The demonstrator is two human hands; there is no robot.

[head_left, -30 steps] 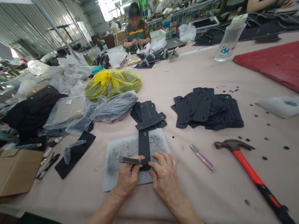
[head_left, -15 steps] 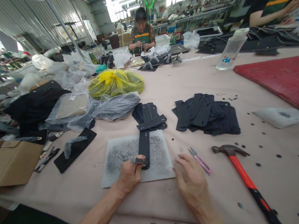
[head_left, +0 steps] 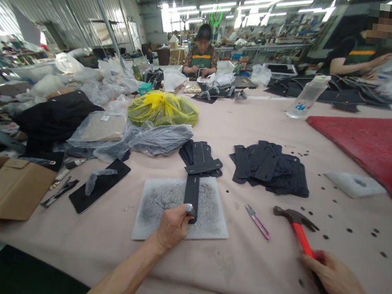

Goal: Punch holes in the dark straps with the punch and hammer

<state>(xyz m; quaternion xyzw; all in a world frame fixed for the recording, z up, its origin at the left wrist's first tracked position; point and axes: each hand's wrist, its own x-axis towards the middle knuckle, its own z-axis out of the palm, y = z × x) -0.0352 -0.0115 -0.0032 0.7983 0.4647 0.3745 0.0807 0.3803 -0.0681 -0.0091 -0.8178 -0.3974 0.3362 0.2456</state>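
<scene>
My left hand [head_left: 173, 227] is closed around a short metal punch [head_left: 189, 208], standing over the near end of a dark strip [head_left: 191, 193]. That strip lies on a pale cutting board [head_left: 147, 229] speckled with black marks. Its far end meets a small stack of dark strips [head_left: 204, 153]. On the right, my right hand [head_left: 334, 281] is wrapped round the handle of a claw hammer [head_left: 304, 239], whose head rests at or just above the table. Pink-handled thread snips [head_left: 258, 223] lie between the board and the hammer.
A larger pile of dark pieces [head_left: 271, 167] lies beyond the snips. Further right are a whitish block [head_left: 354, 184] and a red board [head_left: 367, 138]. Left stand a cardboard box [head_left: 10, 189] and a yellow bag [head_left: 164, 110]. A plastic bottle [head_left: 306, 98] and two co-workers are farther back.
My right hand has moved from beside the board to the right and taken hold of the hammer's handle. My left hand stays at the strip with the punch. The camera view has shifted.
</scene>
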